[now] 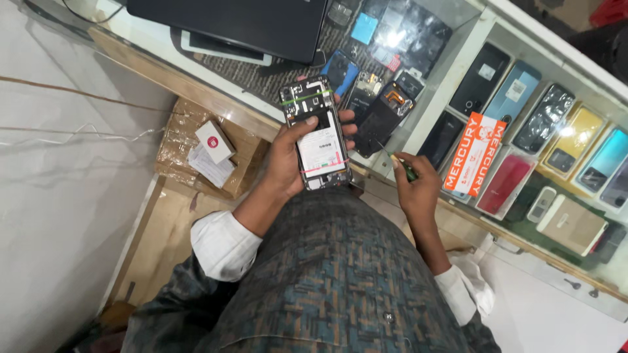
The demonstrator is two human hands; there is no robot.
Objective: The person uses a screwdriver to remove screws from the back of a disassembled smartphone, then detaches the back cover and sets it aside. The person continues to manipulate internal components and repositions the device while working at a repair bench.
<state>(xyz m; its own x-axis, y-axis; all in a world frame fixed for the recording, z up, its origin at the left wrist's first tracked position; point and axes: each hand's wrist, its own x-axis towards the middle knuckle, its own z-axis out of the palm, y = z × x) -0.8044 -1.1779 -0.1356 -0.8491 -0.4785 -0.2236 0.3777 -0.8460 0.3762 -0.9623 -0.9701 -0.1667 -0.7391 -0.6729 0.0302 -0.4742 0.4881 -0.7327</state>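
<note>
left hand [288, 157] wraps the opened phone [316, 134] from its long edges, thumb across the exposed back, held over the glass counter [418, 117] edge. right hand [415, 186] pinches a thin green-handled screwdriver [400, 163], tip just beside the phone's lower right side. phone looks light, stiff but fragile with its cover off and board bare; safest grip is by the frame edges, not the internals. loose phone parts [383, 108] lie on the counter behind
</note>
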